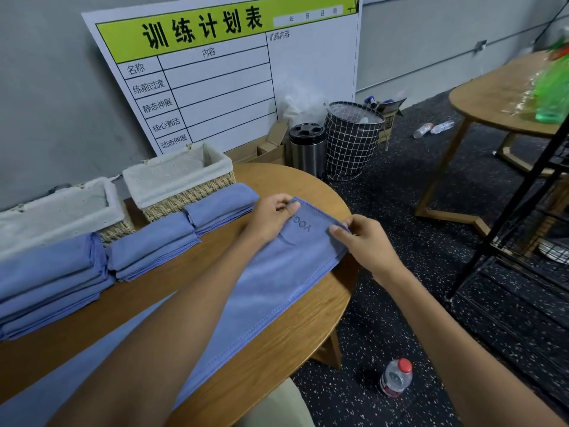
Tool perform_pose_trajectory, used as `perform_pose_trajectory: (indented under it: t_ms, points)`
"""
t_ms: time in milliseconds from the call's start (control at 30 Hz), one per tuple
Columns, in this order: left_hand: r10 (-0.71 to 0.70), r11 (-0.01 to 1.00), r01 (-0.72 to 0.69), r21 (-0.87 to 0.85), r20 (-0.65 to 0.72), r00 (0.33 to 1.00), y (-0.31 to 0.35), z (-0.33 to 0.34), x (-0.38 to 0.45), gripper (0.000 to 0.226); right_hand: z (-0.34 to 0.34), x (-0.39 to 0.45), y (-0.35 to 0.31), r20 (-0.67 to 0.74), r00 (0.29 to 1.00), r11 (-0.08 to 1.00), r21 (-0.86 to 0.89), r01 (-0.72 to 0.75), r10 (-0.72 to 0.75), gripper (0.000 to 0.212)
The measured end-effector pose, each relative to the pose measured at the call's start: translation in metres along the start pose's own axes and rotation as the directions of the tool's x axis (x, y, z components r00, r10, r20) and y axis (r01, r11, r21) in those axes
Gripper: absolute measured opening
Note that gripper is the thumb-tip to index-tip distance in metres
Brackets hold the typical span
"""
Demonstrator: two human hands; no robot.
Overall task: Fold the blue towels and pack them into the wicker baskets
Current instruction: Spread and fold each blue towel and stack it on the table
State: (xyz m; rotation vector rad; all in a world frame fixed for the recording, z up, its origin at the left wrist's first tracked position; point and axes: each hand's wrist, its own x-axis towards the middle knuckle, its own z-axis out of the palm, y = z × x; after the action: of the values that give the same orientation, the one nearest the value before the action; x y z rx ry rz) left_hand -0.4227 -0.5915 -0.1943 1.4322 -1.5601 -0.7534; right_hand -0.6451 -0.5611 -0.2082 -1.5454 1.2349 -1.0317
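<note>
On the round wooden table [277,343] one long blue towel [268,291] lies stretched out, its far end printed "YOG…", the rest of the word hidden; the left hand [271,220] pinches the far left corner between thumb and curled fingers and the right hand [366,238] pinches the far right corner the same way. Left of that towel sit three stacks of folded blue towels [151,245], and behind the stacks stand two cloth-lined wicker baskets [181,183]. Beyond the table a white board [234,78] headed "训练计划表" leans on the wall, and one red-capped water bottle [395,377] stands on the floor beside the table.
</note>
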Motion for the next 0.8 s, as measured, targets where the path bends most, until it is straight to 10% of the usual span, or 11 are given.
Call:
perform_pose_trajectory:
  t_ms: [233, 533, 800]
  points:
    - [0.024, 0.968, -0.011, 0.252, -0.045, 0.999, -0.020, 0.019, -0.005, 0.019, 0.001, -0.008, 0.005, -0.126, 0.991, 0.999, -0.002, 0.039, -0.039, 0.017]
    - [0.102, 0.991, -0.094, 0.100, -0.080, 0.992, 0.013, -0.012, 0.002, 0.007, 0.004, -0.024, -0.012, -0.273, 0.954, 0.992, 0.000, 0.125, -0.120, 0.017]
    - [-0.255, 0.950, 0.265, -0.163, 0.080, 0.964, 0.058, -0.121, -0.066, 0.025, 0.064, -0.063, -0.096, -0.226, 0.892, 0.917, -0.021, 0.398, -0.392, 0.021]
